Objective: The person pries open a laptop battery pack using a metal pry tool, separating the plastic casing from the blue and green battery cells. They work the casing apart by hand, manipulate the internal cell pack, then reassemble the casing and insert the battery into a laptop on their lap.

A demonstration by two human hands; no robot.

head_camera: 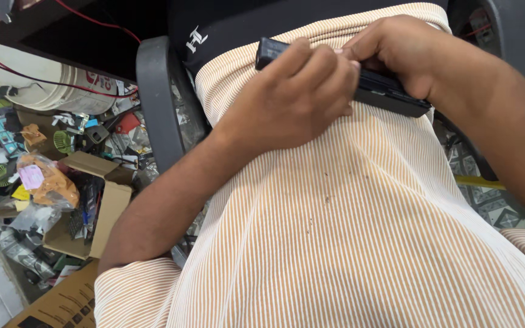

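A long flat black device [390,95], like a slim battery pack or casing, lies across my lap against my orange-and-white striped shirt [335,231]. My left hand [296,97] is curled over its left half, fingers wrapped on top, with one black end showing above the knuckles. My right hand [396,51] grips the same device from the upper right, fingers pressed on its top edge next to my left fingertips. The middle of the device is hidden under both hands.
I sit in a chair with grey armrests [156,97]. On the floor at left lie an open cardboard box [107,209] of parts, plastic bags, scattered small electronics and a white bucket [50,82] crossed by red wires. Patterned floor tiles [493,203] show at right.
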